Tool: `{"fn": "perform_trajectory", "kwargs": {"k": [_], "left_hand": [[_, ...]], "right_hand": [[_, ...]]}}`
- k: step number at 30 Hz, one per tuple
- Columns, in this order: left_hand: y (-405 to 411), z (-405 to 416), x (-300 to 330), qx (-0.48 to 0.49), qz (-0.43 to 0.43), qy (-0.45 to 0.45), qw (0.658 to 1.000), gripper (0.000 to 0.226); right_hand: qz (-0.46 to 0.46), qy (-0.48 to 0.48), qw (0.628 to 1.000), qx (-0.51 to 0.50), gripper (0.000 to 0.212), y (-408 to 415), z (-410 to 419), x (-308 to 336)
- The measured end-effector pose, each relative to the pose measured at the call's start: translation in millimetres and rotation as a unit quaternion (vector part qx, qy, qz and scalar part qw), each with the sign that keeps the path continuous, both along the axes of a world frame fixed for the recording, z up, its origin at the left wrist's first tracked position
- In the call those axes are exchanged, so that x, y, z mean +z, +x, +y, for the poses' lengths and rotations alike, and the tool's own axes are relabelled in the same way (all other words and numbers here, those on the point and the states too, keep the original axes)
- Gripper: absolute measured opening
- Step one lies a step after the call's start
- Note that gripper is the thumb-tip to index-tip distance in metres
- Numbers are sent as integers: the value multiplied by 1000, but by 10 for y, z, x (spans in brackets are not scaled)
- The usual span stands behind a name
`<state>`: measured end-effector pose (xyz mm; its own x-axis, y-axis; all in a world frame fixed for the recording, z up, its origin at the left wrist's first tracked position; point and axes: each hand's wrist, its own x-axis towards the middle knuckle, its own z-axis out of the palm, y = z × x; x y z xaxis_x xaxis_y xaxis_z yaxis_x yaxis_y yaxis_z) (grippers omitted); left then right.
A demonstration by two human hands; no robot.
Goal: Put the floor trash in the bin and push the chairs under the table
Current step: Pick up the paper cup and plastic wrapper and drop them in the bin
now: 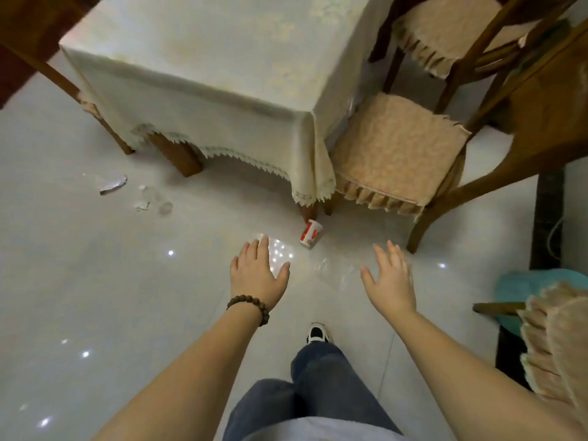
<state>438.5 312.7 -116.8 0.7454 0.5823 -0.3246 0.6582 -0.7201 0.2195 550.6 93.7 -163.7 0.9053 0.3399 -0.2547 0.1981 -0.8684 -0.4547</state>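
Note:
A red-and-white paper cup (311, 233) lies on its side on the white tile floor by the table's near corner leg. A clear plastic wrapper (335, 272) lies flat between my hands. Further left lie a crumpled paper strip (113, 184), small paper scraps (142, 205) and a clear plastic cup (160, 202). My left hand (258, 271), with a bead bracelet at the wrist, hovers open just below-left of the paper cup. My right hand (390, 280) is open beside the wrapper. A cushioned wooden chair (396, 154) stands partly out from the cloth-covered table (222, 58).
A second cushioned chair (451, 30) stands at the table's far right side. A dark wooden chair leg (105, 122) shows at the left of the table. At the right edge are another fringed cushion (556, 338) and something teal (521, 288). My legs and shoe (318, 332) are below.

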Motion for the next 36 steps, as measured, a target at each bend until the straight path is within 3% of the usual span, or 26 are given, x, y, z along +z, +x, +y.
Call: {"fn": "perform_trajectory", "kwargs": {"k": [10,18,23,26,32,34,36], "left_hand": [[1017,723,-1026,-98,67,-44,992,72],[1729,1079,-3006,-137,80,-75,985,72],[2088,1098,-4618,-82,54,-108,989,79],[2241,1088,-5476,-47,34,-124,991,88],[2510,1061,-6601,2,-16,-170,985,103],[2544,1080,-6810,37,-20,-200,979,94],[2535,1105,-6961,47,-21,-219,974,69]], "right_hand": [[59,-20,994,-87,54,493,476,-852],[64,-7,987,-147,54,873,854,-2809],[37,-15,991,-130,58,1392,1050,-4438],[4,-23,992,-121,75,1742,1162,-5292],[4,-133,988,-75,90,2352,1242,-6347],[20,-144,986,-77,93,2505,1272,-6546],[45,-145,986,-76,96,2592,1298,-6720]]}}
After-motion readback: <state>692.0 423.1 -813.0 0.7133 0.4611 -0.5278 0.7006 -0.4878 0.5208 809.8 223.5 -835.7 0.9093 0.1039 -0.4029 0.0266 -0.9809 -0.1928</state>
